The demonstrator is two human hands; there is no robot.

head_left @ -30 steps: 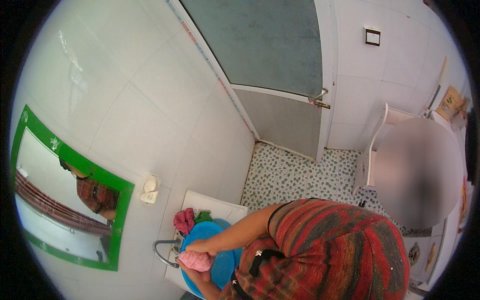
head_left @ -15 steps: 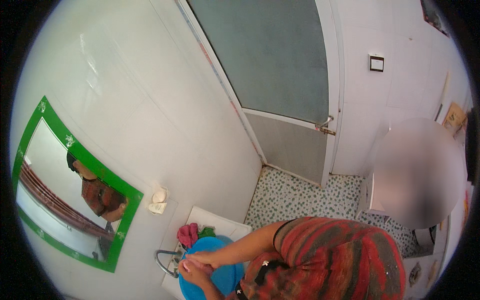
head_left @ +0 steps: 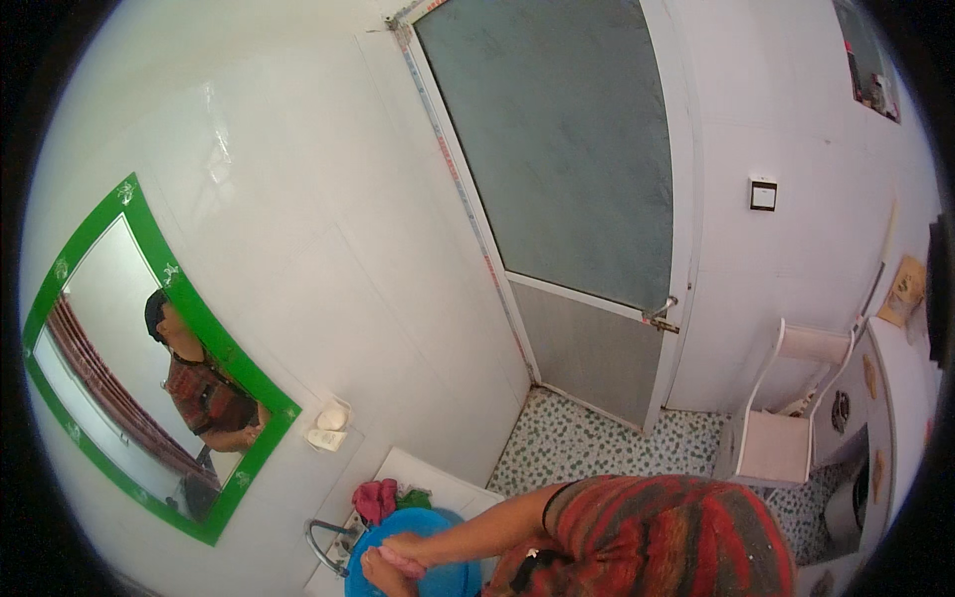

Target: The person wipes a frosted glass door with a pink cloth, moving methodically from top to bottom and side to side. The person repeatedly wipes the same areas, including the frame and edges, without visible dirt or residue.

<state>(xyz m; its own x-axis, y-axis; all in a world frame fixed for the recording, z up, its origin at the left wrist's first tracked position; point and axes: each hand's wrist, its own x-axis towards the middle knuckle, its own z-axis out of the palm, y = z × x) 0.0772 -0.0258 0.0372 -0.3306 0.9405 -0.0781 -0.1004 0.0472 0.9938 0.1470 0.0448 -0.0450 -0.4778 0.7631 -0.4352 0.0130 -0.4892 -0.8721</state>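
A blue plastic basin (head_left: 428, 519) stands at the sink beside a curved metal faucet (head_left: 314, 543). Over the basin my right hand (head_left: 406, 545) and my left hand (head_left: 380, 571) are closed together around a small pink cloth (head_left: 403, 565). Only part of that cloth shows between the fingers, and its folds are too small to make out. A deep pink cloth (head_left: 374, 500) and a green cloth (head_left: 415, 497) lie bunched on the white sink counter (head_left: 448, 484) behind the basin.
A green-framed mirror (head_left: 261, 434) hangs on the left wall, next to a white soap holder (head_left: 329, 424). A frosted door (head_left: 562, 169) stands beyond the speckled floor (head_left: 577, 438). A pale pink-and-white rack (head_left: 778, 448) is at the right.
The view has shifted, so the sink and walls sit differently in it. Both hands remain over the basin, still gripping the pink cloth, with a slightly changed hold.
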